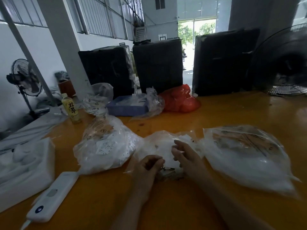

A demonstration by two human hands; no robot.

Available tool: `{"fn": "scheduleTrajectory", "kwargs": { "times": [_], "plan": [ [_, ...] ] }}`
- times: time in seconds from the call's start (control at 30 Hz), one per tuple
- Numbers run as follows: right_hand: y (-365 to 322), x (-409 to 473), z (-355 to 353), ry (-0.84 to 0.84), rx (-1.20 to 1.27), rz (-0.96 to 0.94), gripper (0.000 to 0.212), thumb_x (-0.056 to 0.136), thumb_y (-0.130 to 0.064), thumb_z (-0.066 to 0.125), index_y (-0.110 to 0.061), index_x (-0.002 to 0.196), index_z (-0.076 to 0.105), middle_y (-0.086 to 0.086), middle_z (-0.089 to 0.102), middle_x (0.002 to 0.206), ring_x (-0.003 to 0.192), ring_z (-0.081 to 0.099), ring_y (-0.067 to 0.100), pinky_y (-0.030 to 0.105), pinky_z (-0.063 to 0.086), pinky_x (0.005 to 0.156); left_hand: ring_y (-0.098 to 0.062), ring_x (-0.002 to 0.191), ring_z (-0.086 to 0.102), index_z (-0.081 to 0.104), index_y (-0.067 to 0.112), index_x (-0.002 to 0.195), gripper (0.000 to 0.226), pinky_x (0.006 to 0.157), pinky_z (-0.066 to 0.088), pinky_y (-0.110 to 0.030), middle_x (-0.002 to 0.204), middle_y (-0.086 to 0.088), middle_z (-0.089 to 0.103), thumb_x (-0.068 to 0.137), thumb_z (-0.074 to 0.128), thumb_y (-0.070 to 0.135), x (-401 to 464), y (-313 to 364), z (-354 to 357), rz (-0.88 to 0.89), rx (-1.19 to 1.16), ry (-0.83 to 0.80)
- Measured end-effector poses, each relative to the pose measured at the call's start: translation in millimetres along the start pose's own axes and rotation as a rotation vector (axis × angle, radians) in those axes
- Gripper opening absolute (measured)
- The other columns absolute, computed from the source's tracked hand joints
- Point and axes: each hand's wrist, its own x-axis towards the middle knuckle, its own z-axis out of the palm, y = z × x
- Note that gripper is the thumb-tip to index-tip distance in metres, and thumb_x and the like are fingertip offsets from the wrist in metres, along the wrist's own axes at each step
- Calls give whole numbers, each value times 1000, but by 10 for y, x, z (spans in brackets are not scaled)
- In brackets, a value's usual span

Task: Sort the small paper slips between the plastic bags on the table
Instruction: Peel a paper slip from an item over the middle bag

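Three clear plastic bags of small paper slips lie on the orange table point(232, 112): a left bag point(106, 146), a middle bag point(159, 145) and a right bag point(245, 153). Both hands work at the near side of the middle bag. My left hand point(149, 165) has its fingers curled, pinching at a small slip point(167, 169) with dark print. My right hand point(184, 156) has curled fingers against the bag's plastic; the blur hides whether it holds anything.
A white power bank point(53, 195) and a white foam tray point(25, 168) lie at the left. Further back stand a yellow drink bottle point(71, 107), a blue tray point(127, 105), a red bag point(182, 98) and three black boxes point(157, 65). A fan point(282, 63) sits at the right.
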Motion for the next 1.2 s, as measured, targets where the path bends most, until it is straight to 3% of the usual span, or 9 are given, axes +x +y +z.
{"fn": "scheduleTrajectory", "kwargs": {
  "times": [0.1, 0.23, 0.3, 0.4, 0.53, 0.7, 0.83, 1.07, 1.2],
  "plan": [
    [31, 13, -30, -99, -97, 0, 49, 83, -67, 58, -39, 124, 61, -19, 72, 103, 93, 68, -3, 18, 58, 76, -12, 90, 76, 79, 36, 94, 2, 78, 62, -29, 97, 4, 79, 92, 79, 37, -27, 0, -6, 4, 39, -41],
    [38, -21, -22, -9, -110, -72, 25, 84, -55, 63, -33, 91, 70, -20, 72, 87, 81, 69, 1, 14, 53, 69, -11, 94, 75, 79, 34, 91, 11, 82, 61, -31, 96, 4, 79, 98, 74, 27, -14, 5, -11, -30, 24, -42],
    [0, -27, -1, 11, -150, -85, 18, 87, -52, 64, -35, 87, 70, -22, 72, 84, 78, 68, 0, 11, 51, 66, -12, 95, 75, 78, 32, 92, 5, 81, 59, -30, 98, 3, 79, 96, 76, 33, -12, 12, -4, -29, 2, -39],
    [-23, -38, 36, 13, -208, -88, 8, 91, -44, 67, -41, 84, 69, -25, 70, 83, 77, 67, -2, 11, 51, 65, -10, 100, 75, 78, 39, 101, 22, 82, 60, -26, 105, 7, 79, 86, 81, 56, -24, 30, 3, -33, -22, -52],
    [11, -6, 61, 5, -388, -129, 7, 97, -42, 63, -44, 91, 63, -27, 65, 81, 81, 62, -7, 9, 47, 66, -12, 102, 76, 80, 37, 95, 9, 80, 60, -26, 105, 3, 81, 89, 76, 42, -1, 35, 2, -29, -70, -23],
    [138, 165, -150, 94, -818, -24, 27, 103, -35, 56, -26, 127, 64, -5, 65, 119, 106, 56, 11, 24, 44, 92, -26, 106, 77, 74, 15, 97, 14, 66, 63, -33, 110, -11, 80, 97, 70, 1, 29, -25, -27, -85, -338, 65],
    [229, 144, -140, -13, -966, 34, 45, 100, -43, 57, -27, 142, 53, 2, 52, 135, 127, 46, 21, 34, 42, 106, -28, 97, 80, 67, 7, 111, 18, 63, 64, -31, 107, -13, 81, 97, 67, -5, 80, -10, 10, -166, -390, 98],
    [209, 154, -113, -31, -993, -41, 51, 96, -64, 51, -44, 142, 50, -4, 48, 133, 123, 44, 20, 36, 42, 101, -30, 93, 80, 73, -5, 110, 32, 72, 64, -25, 99, -22, 79, 81, 78, 4, 304, 179, 42, -260, -628, 87],
    [186, 145, -27, -148, -1021, -58, 49, 91, -69, 52, -46, 135, 56, -9, 43, 131, 122, 40, 17, 37, 36, 102, -30, 97, 79, 73, -7, 113, 20, 75, 64, -25, 103, -24, 79, 93, 71, -1, 330, 113, 69, -251, -601, 58]
  ]
}}
